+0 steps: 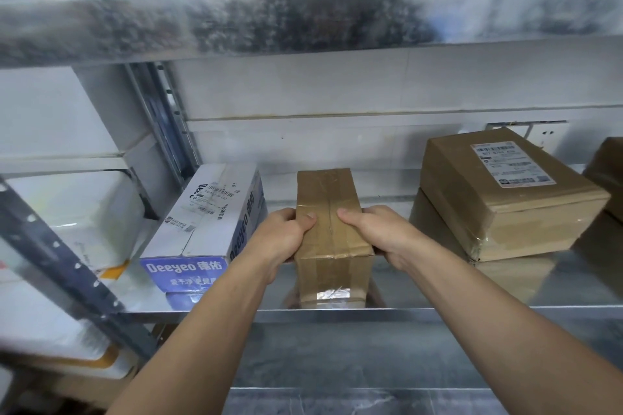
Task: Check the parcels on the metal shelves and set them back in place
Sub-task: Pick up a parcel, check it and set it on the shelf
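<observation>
A narrow brown taped cardboard parcel (328, 192) stands on the middle metal shelf (421, 293), its near end close to the front edge. My left hand (285, 234) grips its left side, thumb laid over the top. My right hand (381, 232) grips the right side the same way. To its left lies a white and blue Deeyeo box (205, 222) with a shipping label. On the right, two brown parcels are stacked; the upper one (505, 192) carries a white label.
The upper shelf's metal beam (303, 17) crosses the top, with cartons above it. A dark perforated upright (60, 253) slants at the left, with white soft parcels (77, 212) behind it. Another brown box (606, 172) is at the far right. A lower shelf shows below.
</observation>
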The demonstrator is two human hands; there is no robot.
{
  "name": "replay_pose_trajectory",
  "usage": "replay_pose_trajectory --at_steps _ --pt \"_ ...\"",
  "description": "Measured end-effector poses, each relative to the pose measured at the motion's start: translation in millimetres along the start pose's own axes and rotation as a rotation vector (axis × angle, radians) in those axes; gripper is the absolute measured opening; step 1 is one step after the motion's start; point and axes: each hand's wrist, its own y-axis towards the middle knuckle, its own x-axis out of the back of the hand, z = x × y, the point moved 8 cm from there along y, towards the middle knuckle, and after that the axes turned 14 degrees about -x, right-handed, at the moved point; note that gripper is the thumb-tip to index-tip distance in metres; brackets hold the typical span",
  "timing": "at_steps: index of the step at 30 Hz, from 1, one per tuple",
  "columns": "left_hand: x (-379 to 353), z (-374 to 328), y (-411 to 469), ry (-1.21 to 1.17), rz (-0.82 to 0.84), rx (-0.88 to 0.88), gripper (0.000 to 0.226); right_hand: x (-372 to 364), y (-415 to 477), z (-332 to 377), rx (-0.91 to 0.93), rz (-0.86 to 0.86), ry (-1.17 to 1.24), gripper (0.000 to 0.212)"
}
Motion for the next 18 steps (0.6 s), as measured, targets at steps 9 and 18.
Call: replay_pose_trajectory --at_steps 9,18 --pt "12.2 -14.7 -2.5 -0.189 -0.021 -0.097 0.025 9.8 -21.9 19.2 0.010 0.078 0.330 0.048" --pt "20.4 -14.9 1.1 -0.367 -0.063 -0.042 0.055 13.3 -33.9 20.9 -0.043 0.093 0.402 0.061"
